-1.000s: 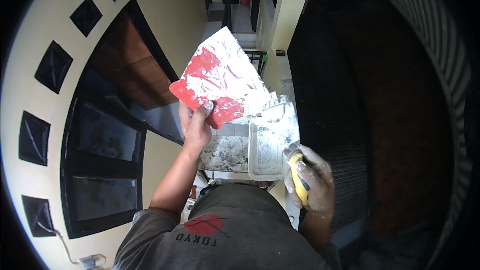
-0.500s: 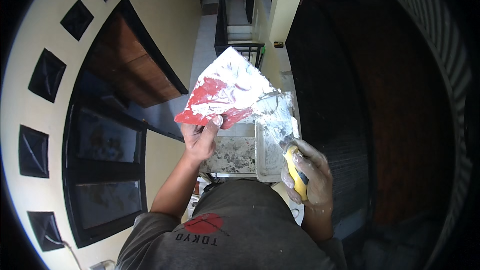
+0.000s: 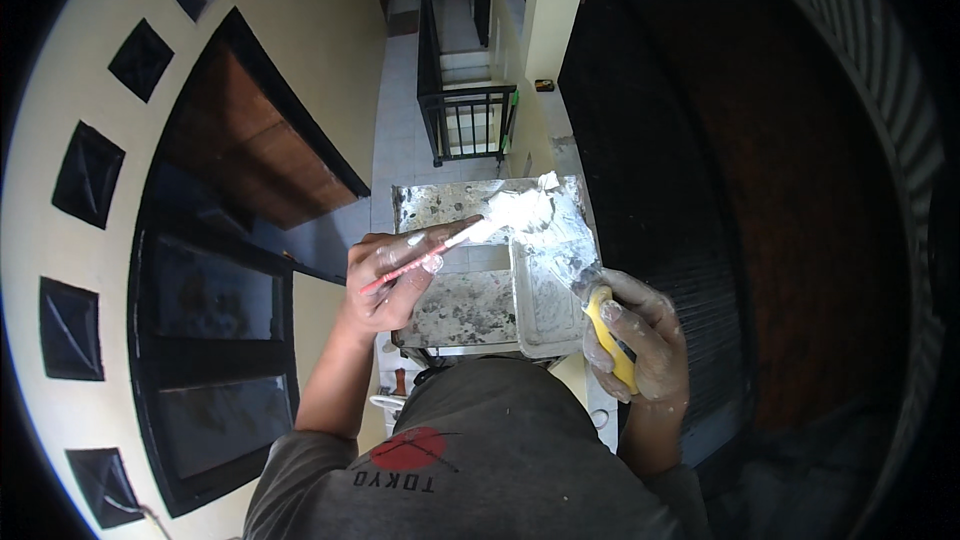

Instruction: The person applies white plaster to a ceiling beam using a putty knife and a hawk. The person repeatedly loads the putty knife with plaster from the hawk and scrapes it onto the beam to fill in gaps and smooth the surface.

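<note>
My left hand (image 3: pixel 385 285) is closed on a red plastic putty spreader (image 3: pixel 405 270), now seen almost edge-on, with white paste along its far end. In my right hand (image 3: pixel 650 340) is a putty knife (image 3: pixel 613 345) with a yellow and dark handle, gripped with whitened fingers. Its wide metal blade points away from me and carries a bright lump of white putty (image 3: pixel 522 208). The blade's far end meets the spreader's tip, or lies very close to it. Below the blade, a shallow pale tray (image 3: pixel 548 315) rests on a paint-spotted platform (image 3: pixel 455 310).
A cream wall with a dark-framed window (image 3: pixel 215 340) and several dark diamond-shaped openings runs along my left. Ahead, a black railing (image 3: pixel 470 125) stands by white steps. On the right is a dark drop beside a pillar (image 3: pixel 553 10). A small dark object (image 3: pixel 544 86) sits on the ledge.
The spreader has turned from showing its broad, smeared face to nearly edge-on. White putty is now heaped on the knife's blade. My right hand has shifted slightly right.
</note>
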